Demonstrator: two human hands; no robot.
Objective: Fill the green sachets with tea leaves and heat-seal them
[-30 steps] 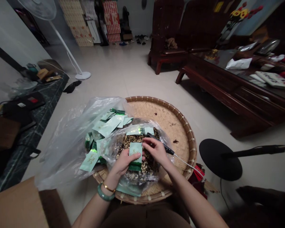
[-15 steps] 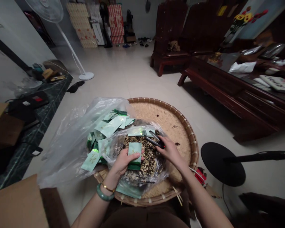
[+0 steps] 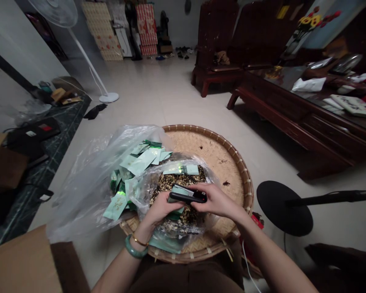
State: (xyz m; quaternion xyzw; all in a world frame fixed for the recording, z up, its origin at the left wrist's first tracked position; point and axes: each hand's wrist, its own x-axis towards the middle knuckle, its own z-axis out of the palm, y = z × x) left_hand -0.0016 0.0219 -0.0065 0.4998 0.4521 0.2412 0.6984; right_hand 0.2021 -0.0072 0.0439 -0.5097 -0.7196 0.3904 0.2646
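Observation:
My left hand (image 3: 161, 209) grips a small pale-green packet (image 3: 180, 190), tilted over the bag, its lower part mostly hidden by my fingers. My right hand (image 3: 212, 199) is wrapped round a black handheld bag sealer (image 3: 187, 198), whose two long jaws lie across the packet near my left fingertips. Whether the jaws are fully closed on it I cannot tell. Beneath both hands lies a clear plastic bag of dark and pale dried mix (image 3: 198, 179). Two filled or flat green packets (image 3: 192, 169) rest on the mix.
A round woven bamboo tray (image 3: 240, 162) carries everything. On its left a large clear bag (image 3: 88, 195) spills green packets (image 3: 140, 162). A white cord (image 3: 247, 260) hangs at the right. A black round stand base (image 3: 283, 207) and cardboard box (image 3: 21, 264) flank the tray.
My right hand has moved left and down, bringing the sealer's jaws from apart over the mix to across the packet. My left hand has tilted the packet.

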